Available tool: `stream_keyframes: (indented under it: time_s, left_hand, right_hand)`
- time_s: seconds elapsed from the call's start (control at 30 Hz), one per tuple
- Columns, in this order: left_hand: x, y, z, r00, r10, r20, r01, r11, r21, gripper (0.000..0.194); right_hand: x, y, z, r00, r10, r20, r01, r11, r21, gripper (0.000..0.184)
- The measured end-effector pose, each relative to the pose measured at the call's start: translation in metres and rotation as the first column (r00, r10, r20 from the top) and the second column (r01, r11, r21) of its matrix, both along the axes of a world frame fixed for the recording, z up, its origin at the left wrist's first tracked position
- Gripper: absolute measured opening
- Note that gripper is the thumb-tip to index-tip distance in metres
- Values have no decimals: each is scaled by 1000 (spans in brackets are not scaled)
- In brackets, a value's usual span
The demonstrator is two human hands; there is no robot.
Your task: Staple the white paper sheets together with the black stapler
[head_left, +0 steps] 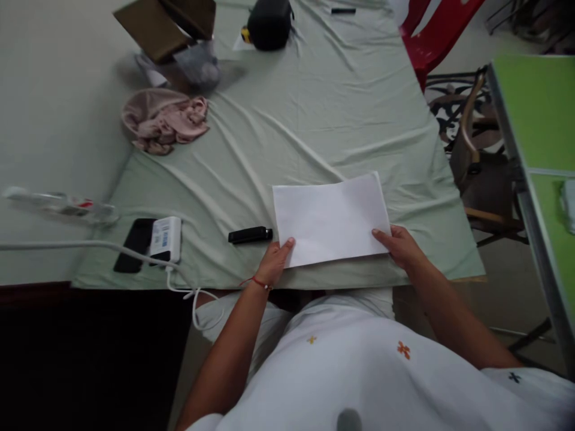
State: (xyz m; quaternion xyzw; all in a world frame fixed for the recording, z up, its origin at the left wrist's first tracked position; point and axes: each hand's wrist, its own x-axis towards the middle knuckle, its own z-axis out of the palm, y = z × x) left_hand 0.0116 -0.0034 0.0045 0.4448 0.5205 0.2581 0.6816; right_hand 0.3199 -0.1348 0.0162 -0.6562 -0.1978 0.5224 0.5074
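Between my hands is white paper (330,221), blank on top, held slightly tilted over the near edge of the table. My left hand (275,260) grips its lower left corner, thumb on top and fingers hidden beneath. On the right side, my right hand (399,244) pinches the edge the same way. The right edge looks doubled, as if there is more than one sheet; I cannot tell how many. Just left of the paper, close to my left hand, lies a black stapler (250,234).
A green cloth covers the table (341,131). To the left are a black phone (130,251), a white power bank (166,239) with a cable (112,245), and a plastic bottle (67,205). Farther back lie pink cloth (166,123), a cardboard box (153,30) and a black case (269,25).
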Motion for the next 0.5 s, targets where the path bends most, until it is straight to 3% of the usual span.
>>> stream_keyframes:
  time_s: [0.1,0.2,0.3,0.4,0.5]
  left_hand:
    - [-6,-3,-5,993,-89,-77,89,996,-2,62]
    - [-9,-3,-7,985,-95,-147,107,991,81,63]
    - [-9,-4,-8,988,-61,-145,89,977,193,64]
    - [-9,-8,-6,987,-86,-135,113,972,205,65]
    - [-14,-12,-2,983,-91,-159,127,965,230,57]
  right_hand:
    - [-2,-6,3,989,24,149,-26,1000,12,45]
    - [-2,-14,4,963,48,265,-64,997,51,37]
    - [-4,-18,2,991,7,133,-18,996,84,40]
    - [-7,-19,-1,998,-57,-18,58,996,61,51]
    - [-8,-22,-2,1000,-9,-24,9,1000,23,49]
